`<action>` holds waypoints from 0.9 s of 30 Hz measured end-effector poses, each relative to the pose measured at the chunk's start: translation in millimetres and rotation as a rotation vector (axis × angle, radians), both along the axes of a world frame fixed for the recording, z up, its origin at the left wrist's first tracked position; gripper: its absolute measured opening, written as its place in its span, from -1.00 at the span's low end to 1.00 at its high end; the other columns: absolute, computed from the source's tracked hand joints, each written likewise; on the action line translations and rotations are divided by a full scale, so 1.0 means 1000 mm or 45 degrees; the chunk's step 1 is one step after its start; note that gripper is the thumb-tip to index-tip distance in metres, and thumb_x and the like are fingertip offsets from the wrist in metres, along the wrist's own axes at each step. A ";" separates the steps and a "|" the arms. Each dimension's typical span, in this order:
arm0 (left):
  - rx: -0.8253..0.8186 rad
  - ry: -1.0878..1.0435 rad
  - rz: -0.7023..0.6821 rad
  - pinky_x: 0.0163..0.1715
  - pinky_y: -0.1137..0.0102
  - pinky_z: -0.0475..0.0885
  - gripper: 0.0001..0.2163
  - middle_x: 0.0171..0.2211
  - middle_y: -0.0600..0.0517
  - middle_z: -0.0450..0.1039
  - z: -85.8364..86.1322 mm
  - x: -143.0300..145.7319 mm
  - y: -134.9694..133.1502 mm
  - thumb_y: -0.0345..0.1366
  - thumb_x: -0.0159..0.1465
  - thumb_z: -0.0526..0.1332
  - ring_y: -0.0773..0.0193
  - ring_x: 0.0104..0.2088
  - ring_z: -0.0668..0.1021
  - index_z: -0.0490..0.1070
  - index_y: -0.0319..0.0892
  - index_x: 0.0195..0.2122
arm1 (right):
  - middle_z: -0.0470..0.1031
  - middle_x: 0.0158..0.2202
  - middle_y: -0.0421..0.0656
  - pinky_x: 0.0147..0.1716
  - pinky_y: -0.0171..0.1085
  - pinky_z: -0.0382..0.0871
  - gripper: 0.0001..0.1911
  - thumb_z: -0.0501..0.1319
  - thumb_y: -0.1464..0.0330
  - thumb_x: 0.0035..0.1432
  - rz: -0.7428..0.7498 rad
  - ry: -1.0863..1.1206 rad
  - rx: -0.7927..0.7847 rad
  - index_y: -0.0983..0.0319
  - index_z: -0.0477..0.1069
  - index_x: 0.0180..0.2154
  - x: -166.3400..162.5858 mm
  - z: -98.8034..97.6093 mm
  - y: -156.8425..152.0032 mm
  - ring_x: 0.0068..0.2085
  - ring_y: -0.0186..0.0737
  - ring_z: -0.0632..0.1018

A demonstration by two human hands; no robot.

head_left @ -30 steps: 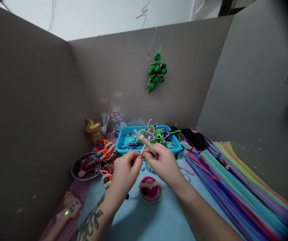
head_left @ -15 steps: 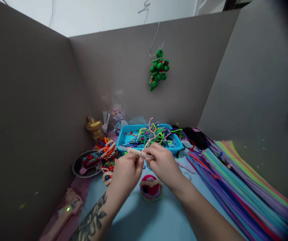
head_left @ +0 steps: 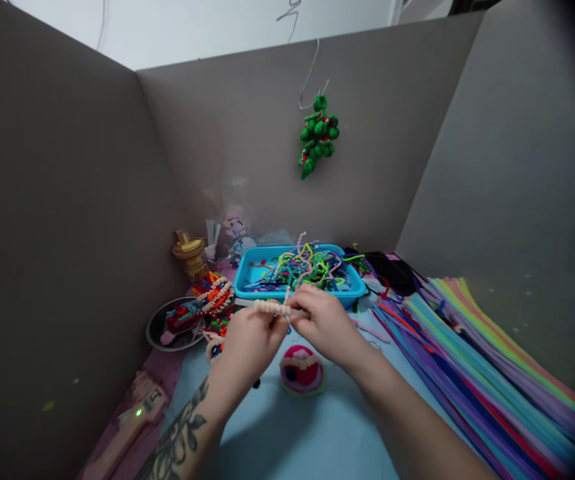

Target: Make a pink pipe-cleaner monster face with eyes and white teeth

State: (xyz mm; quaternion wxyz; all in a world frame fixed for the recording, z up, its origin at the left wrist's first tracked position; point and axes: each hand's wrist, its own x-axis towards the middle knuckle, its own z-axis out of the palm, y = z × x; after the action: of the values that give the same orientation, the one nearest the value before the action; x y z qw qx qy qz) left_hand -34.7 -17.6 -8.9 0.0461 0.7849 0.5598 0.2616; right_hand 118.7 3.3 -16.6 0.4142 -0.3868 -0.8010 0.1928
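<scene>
In front of the blue tray, both hands work at a pale stick point(head_left: 244, 303) with a cream pipe cleaner point(head_left: 270, 307) coiled tightly around its middle. My left hand point(head_left: 255, 337) is closed, its thumb and fingers pinching below the coil. On the other side my right hand point(head_left: 325, 327) is closed around the stick's right end, close to where the coil stops. A short free end of the pipe cleaner stands up between the hands. Beneath them on the table sits a round pink, red and cream pipe-cleaner piece point(head_left: 301, 370) with a dark spot.
The blue tray point(head_left: 362, 291) holds a tangle of pipe-cleaner scraps. Bundles of long pipe cleaners point(head_left: 477, 373) lie at right. To the left are a metal bowl point(head_left: 152, 333), orange-and-cream pieces point(head_left: 217, 295) and a glue gun point(head_left: 127, 427) with a green light. A green ornament point(head_left: 319, 133) hangs behind.
The pipe cleaner's free end has swung from leaning right to nearly upright, and appears shorter. The stick has levelled a little. Both hands keep their grip in nearly the same place.
</scene>
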 end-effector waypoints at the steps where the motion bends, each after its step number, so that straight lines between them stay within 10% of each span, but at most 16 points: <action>1: -0.011 -0.054 -0.023 -0.54 0.46 0.12 -0.80 -0.65 0.08 0.33 0.000 -0.001 0.000 -0.34 0.20 0.10 0.33 -0.59 0.36 0.38 -0.20 -0.56 | 0.32 -0.44 -0.22 -0.38 -0.37 0.20 -0.81 0.12 0.63 -0.04 0.011 0.025 -0.011 0.25 0.35 -0.52 0.000 0.001 0.000 -0.38 -0.32 0.38; 10: -0.242 -0.725 -0.179 -0.56 0.53 0.16 -0.81 -0.61 0.14 0.25 0.009 -0.007 0.002 -0.25 0.23 0.11 0.42 -0.58 0.29 0.38 -0.22 -0.46 | 0.19 -0.58 -0.28 -0.51 -0.35 0.09 -0.73 0.17 0.31 0.07 -0.061 0.355 -0.279 0.24 0.27 -0.62 0.007 0.008 0.005 -0.51 -0.35 0.26; 16: -0.598 -1.845 -0.281 -0.57 0.57 0.29 -0.97 -0.59 0.13 0.38 0.011 -0.003 0.010 -0.36 0.22 0.17 0.45 -0.60 0.40 0.33 -0.19 -0.35 | 0.18 -0.61 -0.30 -0.55 -0.37 0.06 -0.69 0.20 0.13 0.03 0.015 0.771 -0.623 0.27 0.42 -0.43 0.005 0.002 0.009 -0.56 -0.40 0.19; 21: -0.417 -2.666 0.037 -0.32 0.45 0.47 -0.80 -0.50 0.09 0.46 0.017 -0.012 0.024 -0.57 0.29 -0.01 0.45 -0.49 0.54 0.31 -0.22 -0.40 | 0.26 -0.57 -0.27 -0.54 -0.37 0.06 -0.66 0.23 0.14 0.00 0.210 0.576 -0.763 0.30 0.49 -0.33 0.001 -0.002 0.009 -0.54 -0.40 0.20; 27: -0.284 -2.841 0.112 -0.32 0.47 0.47 -0.72 -0.52 0.08 0.46 0.019 -0.016 0.028 -0.57 0.33 -0.07 0.46 -0.49 0.54 0.33 -0.24 -0.44 | 0.32 -0.58 -0.27 -0.54 -0.37 0.11 -0.80 0.25 0.29 -0.06 0.045 0.488 -0.700 0.30 0.48 -0.39 -0.001 -0.002 0.011 -0.55 -0.39 0.25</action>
State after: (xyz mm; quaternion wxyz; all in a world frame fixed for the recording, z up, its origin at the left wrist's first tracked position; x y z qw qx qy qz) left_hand -50.7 10.8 10.5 0.5825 0.0821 0.2526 0.7682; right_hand 117.8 14.6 -18.7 0.4341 -0.4267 -0.6331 0.4781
